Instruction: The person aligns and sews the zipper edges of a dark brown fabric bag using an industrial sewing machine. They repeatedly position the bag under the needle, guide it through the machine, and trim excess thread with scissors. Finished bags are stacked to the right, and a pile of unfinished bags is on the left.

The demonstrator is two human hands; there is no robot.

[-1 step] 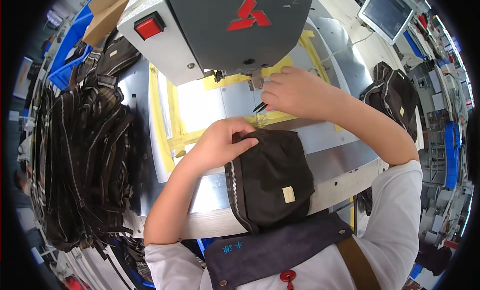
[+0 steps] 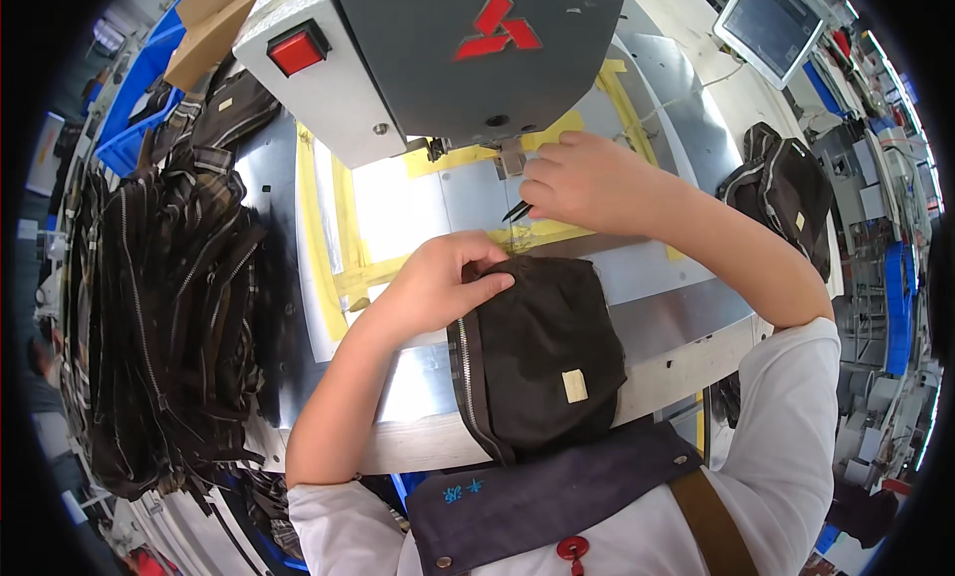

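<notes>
A dark brown fabric pouch (image 2: 542, 347), with a zipper down its left side and a small cream label low on its front, lies over the front edge of the work table. My left hand (image 2: 443, 283) grips the pouch's far edge, thumb on top and fingers partly hidden behind the cloth. Farther out, close to the metal foot (image 2: 511, 161) of a sewing machine (image 2: 477, 69), my right hand (image 2: 587, 188) is closed round a small dark pointed tool (image 2: 518, 212). Only the tool's tips show, aimed down toward the pouch's far edge.
A thick heap of dark zippered pouches (image 2: 159, 317) lies at the left. Another pouch (image 2: 781, 193) rests at the right beyond my right forearm. The machine head overhangs a metal plate marked with yellow tape (image 2: 343, 208). A screen (image 2: 771, 24) stands at the far right.
</notes>
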